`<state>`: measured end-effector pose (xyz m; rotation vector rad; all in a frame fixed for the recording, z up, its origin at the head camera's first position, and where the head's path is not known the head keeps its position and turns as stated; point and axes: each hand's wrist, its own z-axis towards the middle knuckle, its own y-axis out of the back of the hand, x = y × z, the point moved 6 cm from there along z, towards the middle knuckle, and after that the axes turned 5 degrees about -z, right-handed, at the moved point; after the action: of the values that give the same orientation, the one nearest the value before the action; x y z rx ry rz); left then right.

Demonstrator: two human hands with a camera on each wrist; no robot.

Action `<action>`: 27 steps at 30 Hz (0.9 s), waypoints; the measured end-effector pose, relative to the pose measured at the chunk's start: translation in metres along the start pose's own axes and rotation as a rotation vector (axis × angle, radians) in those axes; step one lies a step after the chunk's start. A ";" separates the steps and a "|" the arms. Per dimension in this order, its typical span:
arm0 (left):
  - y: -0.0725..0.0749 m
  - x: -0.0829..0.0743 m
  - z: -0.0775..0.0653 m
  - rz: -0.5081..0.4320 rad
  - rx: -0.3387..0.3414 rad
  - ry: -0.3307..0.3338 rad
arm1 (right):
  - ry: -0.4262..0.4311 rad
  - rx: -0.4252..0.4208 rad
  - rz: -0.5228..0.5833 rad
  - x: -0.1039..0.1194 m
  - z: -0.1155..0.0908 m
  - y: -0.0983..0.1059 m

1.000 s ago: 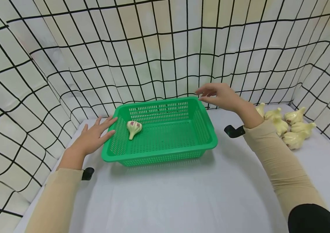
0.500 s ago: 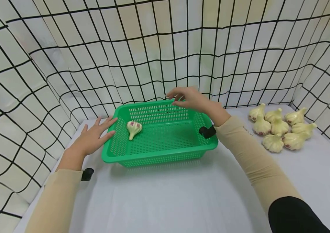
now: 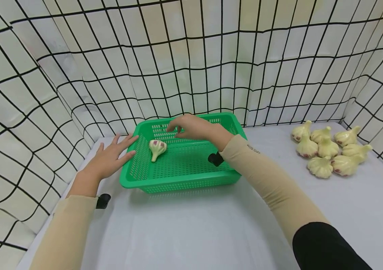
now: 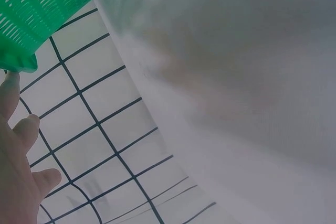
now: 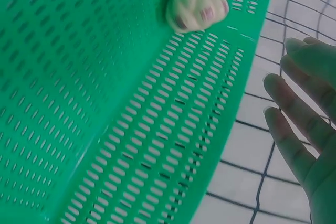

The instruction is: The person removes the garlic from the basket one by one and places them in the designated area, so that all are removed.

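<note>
One garlic bulb (image 3: pixel 157 149), white with purple patches, lies in the left part of a green plastic basket (image 3: pixel 184 179). It also shows in the right wrist view, where the garlic bulb (image 5: pixel 197 8) rests near the slotted side wall. My left hand (image 3: pixel 110 159) has its fingers spread and touches the basket's left rim. In the left wrist view a fingertip meets the rim's underside. Above the basket's back half hovers my right hand (image 3: pixel 191 127), fingers loosely bent with nothing between them, a little right of the bulb.
Several garlic bulbs (image 3: pixel 326 150) sit in a cluster on the white tabletop (image 3: pixel 191 225) at the right. A black wire mesh (image 3: pixel 211 67) over white sheeting walls the back and both sides.
My right hand has travelled left from the basket's back right corner to over its middle, nearing the bulb inside. The left hand has stayed at the left rim.
</note>
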<state>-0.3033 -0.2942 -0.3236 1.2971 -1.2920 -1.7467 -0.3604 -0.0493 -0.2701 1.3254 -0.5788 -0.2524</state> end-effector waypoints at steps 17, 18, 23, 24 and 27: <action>0.003 0.000 0.000 -0.011 -0.009 -0.007 | -0.053 0.098 -0.025 0.008 0.046 -0.031; 0.003 -0.001 0.000 -0.011 -0.011 -0.009 | -0.052 0.106 -0.025 0.009 0.048 -0.033; 0.002 -0.001 -0.001 -0.020 -0.013 -0.018 | -0.050 0.171 -0.055 0.012 0.058 -0.043; 0.001 -0.001 -0.001 -0.020 -0.012 -0.019 | -0.061 0.196 -0.052 0.014 0.060 -0.047; 0.000 -0.003 0.000 -0.022 -0.012 -0.021 | -0.102 0.271 -0.080 0.015 0.064 -0.057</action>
<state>-0.3020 -0.2922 -0.3224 1.2936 -1.2821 -1.7849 -0.3734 -0.1243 -0.3124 1.6063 -0.6638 -0.3165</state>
